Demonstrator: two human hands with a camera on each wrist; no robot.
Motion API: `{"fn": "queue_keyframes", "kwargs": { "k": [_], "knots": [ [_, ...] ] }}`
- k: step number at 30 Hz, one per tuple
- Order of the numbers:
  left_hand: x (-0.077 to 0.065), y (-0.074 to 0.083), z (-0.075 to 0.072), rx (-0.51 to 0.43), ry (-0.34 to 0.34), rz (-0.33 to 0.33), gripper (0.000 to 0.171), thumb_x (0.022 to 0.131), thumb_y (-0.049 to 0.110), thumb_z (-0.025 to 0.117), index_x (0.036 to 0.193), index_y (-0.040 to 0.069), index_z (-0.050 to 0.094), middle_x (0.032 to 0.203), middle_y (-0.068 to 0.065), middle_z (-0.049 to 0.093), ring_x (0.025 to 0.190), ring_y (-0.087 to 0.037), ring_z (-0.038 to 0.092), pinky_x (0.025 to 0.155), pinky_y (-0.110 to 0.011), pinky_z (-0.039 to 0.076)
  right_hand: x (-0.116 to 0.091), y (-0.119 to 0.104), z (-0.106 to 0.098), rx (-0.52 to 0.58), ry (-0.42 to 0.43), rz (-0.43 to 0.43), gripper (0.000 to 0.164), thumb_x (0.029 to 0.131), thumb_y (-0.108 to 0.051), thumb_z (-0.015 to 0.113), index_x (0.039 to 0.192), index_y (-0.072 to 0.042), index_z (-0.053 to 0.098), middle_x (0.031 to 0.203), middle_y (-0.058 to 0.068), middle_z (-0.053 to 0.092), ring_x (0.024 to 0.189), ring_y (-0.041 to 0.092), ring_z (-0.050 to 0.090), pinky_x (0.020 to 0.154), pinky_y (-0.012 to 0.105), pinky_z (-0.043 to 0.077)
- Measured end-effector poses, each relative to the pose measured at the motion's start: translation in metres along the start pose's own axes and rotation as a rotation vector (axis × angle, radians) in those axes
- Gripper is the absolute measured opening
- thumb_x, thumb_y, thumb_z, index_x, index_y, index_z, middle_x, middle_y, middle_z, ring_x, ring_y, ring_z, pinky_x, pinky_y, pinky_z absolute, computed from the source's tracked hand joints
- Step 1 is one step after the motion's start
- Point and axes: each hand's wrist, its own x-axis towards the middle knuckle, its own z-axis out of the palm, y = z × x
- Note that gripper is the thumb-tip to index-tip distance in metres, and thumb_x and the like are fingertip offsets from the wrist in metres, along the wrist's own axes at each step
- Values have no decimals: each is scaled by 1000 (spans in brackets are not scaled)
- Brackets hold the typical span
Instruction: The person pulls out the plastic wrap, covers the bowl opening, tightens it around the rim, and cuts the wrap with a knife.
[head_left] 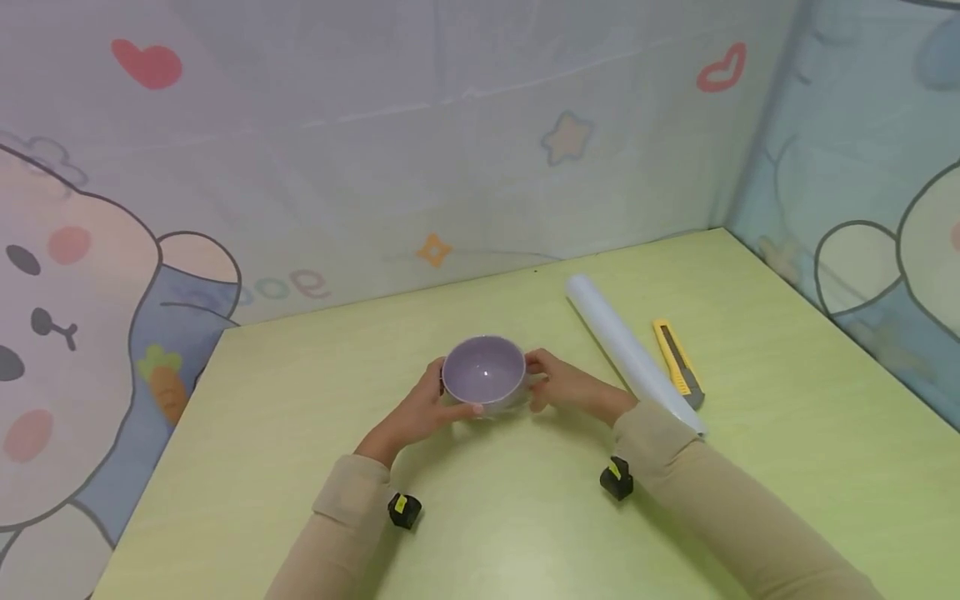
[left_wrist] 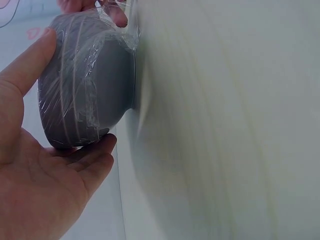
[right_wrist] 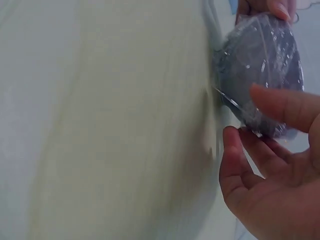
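A purple bowl (head_left: 484,372) stands upright on the table, its mouth facing up. Clear cling film (left_wrist: 92,80) wraps its outer side, wrinkled and loose toward the base. My left hand (head_left: 424,412) grips the bowl's left side, thumb along the near wall and fingers behind and around it. On the opposite side, my right hand (head_left: 562,383) holds the film-wrapped wall with curled fingers. In the right wrist view its thumb (right_wrist: 285,105) lies over the film while the other fingers bend round the bowl's edge. Loose film sticks out beside these fingers.
A long white roll (head_left: 630,350) lies slantwise on the table, close to the right forearm. Right of it is a yellow and grey box cutter (head_left: 678,362). Printed cloth (head_left: 375,167) hangs along the table's back and right edges.
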Motion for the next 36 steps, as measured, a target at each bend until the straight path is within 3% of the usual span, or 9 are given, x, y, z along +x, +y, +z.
{"fn": "queue_keyframes", "kwargs": {
  "k": [8,17,25,30,32,36],
  "knots": [
    [0,-1,1,6,4,-14,92,74,26,77,141,4,18,142,-16,31,134,-29,30,109,-51,24,0,-4,7,-208,150,-99,48,76,-6,63,121,-3,48,126,19,55,116,35,51,98,51,38],
    [1,-3,0,15,6,-27,94,73,29,77,141,5,18,142,-14,31,134,-28,31,108,-50,25,3,-8,7,-313,235,-130,30,80,-6,59,109,-2,57,113,16,64,108,32,59,92,45,45],
    [1,-1,0,19,11,-33,93,74,30,77,141,6,18,142,-14,31,135,-27,30,109,-49,25,9,-14,13,-268,306,-24,32,76,-1,53,107,2,57,104,16,64,95,28,60,81,37,49],
    [1,-1,1,14,4,-35,95,74,31,77,142,7,17,143,-13,30,135,-26,30,109,-48,25,12,-12,15,-160,313,62,41,71,2,50,112,3,54,105,15,61,90,24,58,73,29,48],
    [1,-2,0,20,1,-36,95,74,31,77,142,6,16,143,-13,30,135,-27,30,109,-49,25,12,-11,15,-147,291,90,40,71,0,51,111,3,52,97,14,62,81,21,58,68,26,47],
    [1,-3,-1,24,3,-33,95,74,31,77,142,6,16,142,-14,31,135,-28,30,108,-48,26,8,-7,15,-178,207,140,19,78,-8,52,94,2,55,69,7,59,58,15,52,55,22,43]
  ]
}}
